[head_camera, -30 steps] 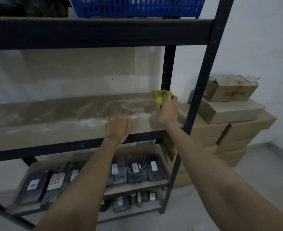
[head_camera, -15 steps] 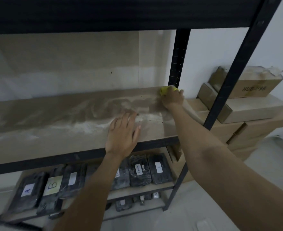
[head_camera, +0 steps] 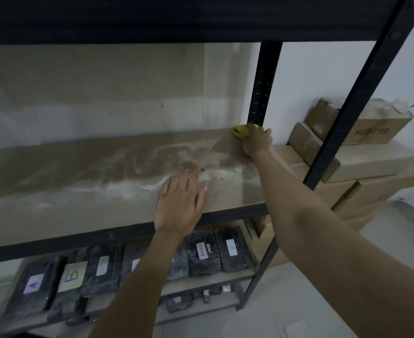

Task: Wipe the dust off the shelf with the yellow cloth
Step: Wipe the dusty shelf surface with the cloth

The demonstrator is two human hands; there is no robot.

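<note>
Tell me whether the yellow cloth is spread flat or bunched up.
Bunched up: the yellow cloth shows as a small wad under the right hand at the shelf's back corner.

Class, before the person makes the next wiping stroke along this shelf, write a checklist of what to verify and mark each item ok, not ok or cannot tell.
1. Yellow cloth in the right hand: ok.
2. Cloth placed at the shelf's back right corner, by the rear post: ok.
3. Left hand flat on the shelf, fingers straight: ok.
4. Left hand outside the stroke path: not ok, it lies beside the dust streak.
5. Dust gone: not ok.
6. Cloth clean enough: cannot tell.
</note>
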